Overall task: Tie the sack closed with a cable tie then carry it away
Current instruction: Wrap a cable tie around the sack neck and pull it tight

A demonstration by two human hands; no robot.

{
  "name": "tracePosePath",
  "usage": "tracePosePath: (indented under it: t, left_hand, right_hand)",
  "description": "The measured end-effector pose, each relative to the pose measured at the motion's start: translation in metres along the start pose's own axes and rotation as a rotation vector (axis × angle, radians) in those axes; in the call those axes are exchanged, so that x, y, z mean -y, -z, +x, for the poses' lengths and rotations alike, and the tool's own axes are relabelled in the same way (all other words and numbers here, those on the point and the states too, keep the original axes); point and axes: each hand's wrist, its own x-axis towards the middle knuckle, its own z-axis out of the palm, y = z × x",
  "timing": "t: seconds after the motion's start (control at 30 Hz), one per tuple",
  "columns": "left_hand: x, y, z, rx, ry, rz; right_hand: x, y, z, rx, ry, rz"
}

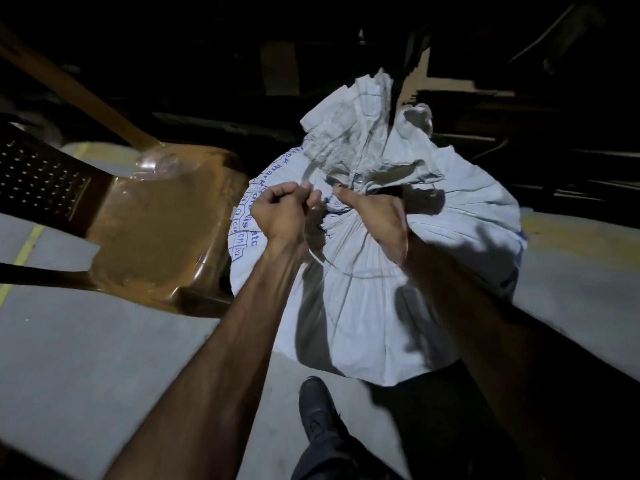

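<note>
A full white sack (374, 299) with blue printing stands on the floor in front of me, its top gathered into a bunched neck. My right hand (377, 216) is wrapped around that neck from the right. My left hand (282, 213) is fisted just left of the neck, pinching a thin pale cable tie (308, 183). The tie runs from my fingers toward the neck, and a loose curve of it shows below my left wrist. Whether the tie is locked around the neck is hidden by my fingers.
A brown plastic chair (156, 237) stands close on the sack's left, touching it. My dark shoe (317, 407) is on the grey concrete floor (104, 358) below the sack. A yellow floor line (24, 251) runs at far left. Dark shelving lies behind.
</note>
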Motion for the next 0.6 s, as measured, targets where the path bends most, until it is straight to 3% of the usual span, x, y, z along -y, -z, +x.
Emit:
tracePosePath:
  t: [0.17, 0.27, 0.33, 0.47, 0.53, 0.6]
  left_hand:
    - [0.0, -0.038, 0.017, 0.017, -0.008, 0.21]
    - [-0.002, -0.05, 0.028, 0.114, 0.092, 0.385]
    - [-0.006, -0.045, 0.022, 0.268, 0.229, 0.303]
    - [-0.002, -0.017, 0.009, 0.408, 0.402, 0.164]
    - [-0.001, -0.012, -0.002, 0.507, 0.38, 0.248]
    - [-0.002, -0.021, -0.013, 0.486, 0.292, 0.326]
  right_hand:
    - [0.014, -0.005, -0.009, -0.02, 0.193, -0.148]
    - [0.021, 0.0, -0.005, 0.117, 0.181, -0.342]
    - [0.027, -0.001, -0.004, 0.144, 0.172, -0.432]
    - [0.031, -0.005, 0.001, 0.14, 0.16, -0.534]
    - [0.028, -0.003, -0.001, 0.233, 0.139, -0.628]
    - [0.024, -0.005, 0.0, 0.257, 0.14, -0.678]
